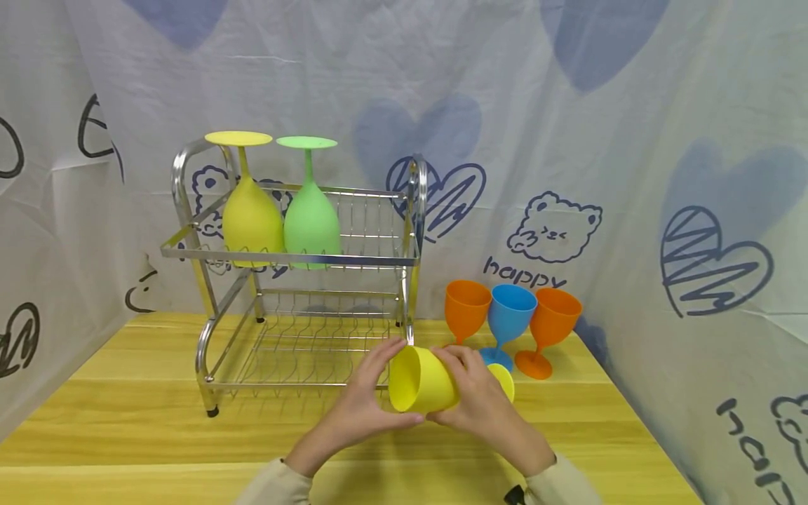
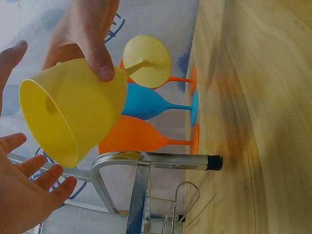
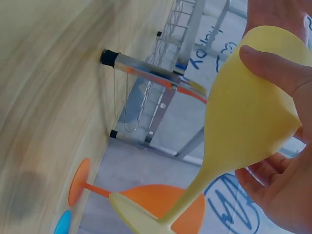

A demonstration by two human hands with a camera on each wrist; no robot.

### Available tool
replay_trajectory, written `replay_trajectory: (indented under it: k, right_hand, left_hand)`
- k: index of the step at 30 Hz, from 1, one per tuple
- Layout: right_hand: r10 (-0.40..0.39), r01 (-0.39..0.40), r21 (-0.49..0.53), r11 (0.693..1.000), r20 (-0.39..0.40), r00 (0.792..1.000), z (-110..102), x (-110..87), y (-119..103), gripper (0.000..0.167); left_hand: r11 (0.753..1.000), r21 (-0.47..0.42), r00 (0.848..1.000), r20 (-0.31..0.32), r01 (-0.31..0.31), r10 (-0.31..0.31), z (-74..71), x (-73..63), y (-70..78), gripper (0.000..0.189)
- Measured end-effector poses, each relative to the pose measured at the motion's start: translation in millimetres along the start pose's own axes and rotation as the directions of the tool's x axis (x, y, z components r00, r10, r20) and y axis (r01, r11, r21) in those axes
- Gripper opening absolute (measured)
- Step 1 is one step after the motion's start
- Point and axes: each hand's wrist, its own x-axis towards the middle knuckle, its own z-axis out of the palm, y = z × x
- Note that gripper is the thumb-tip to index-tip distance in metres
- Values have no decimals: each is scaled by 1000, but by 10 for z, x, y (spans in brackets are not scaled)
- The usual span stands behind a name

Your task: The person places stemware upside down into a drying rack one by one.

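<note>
In the frame's lower centre, the right hand [image 1: 481, 398] grips a tilted yellow goblet [image 1: 435, 382]; the left hand [image 1: 365, 401] spreads open near its rim.

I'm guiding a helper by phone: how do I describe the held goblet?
Find the metal rack. By its right end, the right hand holds a yellow goblet, mouth toward the left hand. Unlike the upside-down yellow one on the rack, it is tipped sideways.
</note>
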Motion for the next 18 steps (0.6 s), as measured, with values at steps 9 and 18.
replay_trajectory:
  k: [9,18]
  right_hand:
    - [-50,53,-86,995,39,998,43,-12,-68,93]
    - [-21,29,-104,994,76,997,-1,-14,-123,96]
  left_hand:
    - [999,37,999,-12,31,-31,50,6,-19,78]
    - [1000,0,998,-57,18,-18,51,1,-42,72]
